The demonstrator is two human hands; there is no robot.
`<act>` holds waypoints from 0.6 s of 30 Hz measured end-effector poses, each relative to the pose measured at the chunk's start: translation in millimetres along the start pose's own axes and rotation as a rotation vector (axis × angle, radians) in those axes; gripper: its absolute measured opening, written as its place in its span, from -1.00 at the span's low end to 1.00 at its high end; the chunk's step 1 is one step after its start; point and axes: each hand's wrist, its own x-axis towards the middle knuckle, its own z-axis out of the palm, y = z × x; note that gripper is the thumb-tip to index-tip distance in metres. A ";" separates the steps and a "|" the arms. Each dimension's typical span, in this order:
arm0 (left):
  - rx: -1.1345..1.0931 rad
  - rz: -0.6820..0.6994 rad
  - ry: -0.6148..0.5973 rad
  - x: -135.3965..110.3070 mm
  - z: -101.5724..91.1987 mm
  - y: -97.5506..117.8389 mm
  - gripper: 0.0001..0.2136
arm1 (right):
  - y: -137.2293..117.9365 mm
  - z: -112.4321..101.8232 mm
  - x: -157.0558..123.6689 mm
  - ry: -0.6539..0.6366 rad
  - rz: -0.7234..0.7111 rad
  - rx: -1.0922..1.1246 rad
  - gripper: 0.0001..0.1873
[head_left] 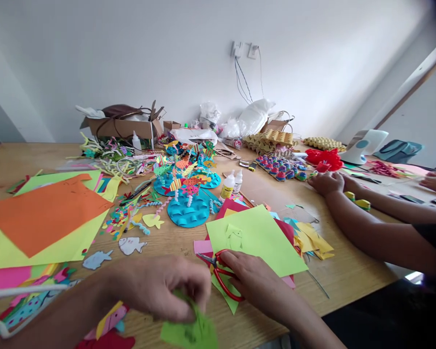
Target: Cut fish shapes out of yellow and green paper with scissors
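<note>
My left hand [156, 283], a little blurred, pinches a piece of green paper [189, 332] low over the table's front edge. Red-handled scissors [227, 291] are in my right hand [256, 283], their blades pointing left. Beneath and behind that hand lies a light green sheet [265, 237] with a fish drawn on it. Two white fish cut-outs [131, 245] rest on the wood just beyond my left hand. A yellow fish cut-out [153, 221] lies farther back.
Blue discs [188, 211] carrying colourful paper fish stand mid-table, with glue bottles [227, 186] beside them. An orange sheet [51, 213] tops the papers at left. Another person's arms [363, 208] reach in from the right. Egg cartons [271, 140] and a cardboard box [125, 128] sit along the wall.
</note>
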 end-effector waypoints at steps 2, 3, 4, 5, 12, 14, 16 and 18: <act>-0.203 -0.025 0.133 -0.2 -10.0 -4.4 -0.93 | -1.0 -3.5 1.5 -0.027 -0.015 -0.016 -0.73; -0.266 0.010 0.204 0.5 -14.0 -7.5 -0.92 | -0.8 -5.5 2.3 -0.040 -0.024 -0.016 -0.74; -0.320 0.049 0.258 1.7 -17.0 -10.7 -0.90 | -0.1 -7.8 2.9 -0.049 -0.033 -0.009 -0.75; -0.357 0.086 0.292 3.2 -19.1 -13.9 -0.88 | 1.3 -10.6 3.3 -0.050 -0.031 0.002 -0.75; -0.382 0.035 0.335 15.0 -13.5 -28.9 -0.82 | 13.7 -34.4 -6.4 0.072 0.248 0.099 -0.80; -0.366 0.012 0.245 20.5 -9.1 -33.8 -0.82 | 14.7 -36.9 -10.8 0.062 0.326 0.120 -0.88; -0.315 0.006 0.186 26.9 -5.4 -39.0 -0.84 | 15.5 -36.6 -14.7 0.069 0.370 0.138 -0.91; -0.281 -0.035 0.167 32.5 -2.4 -43.2 -0.85 | 16.5 -34.6 -17.8 0.089 0.405 0.156 -0.91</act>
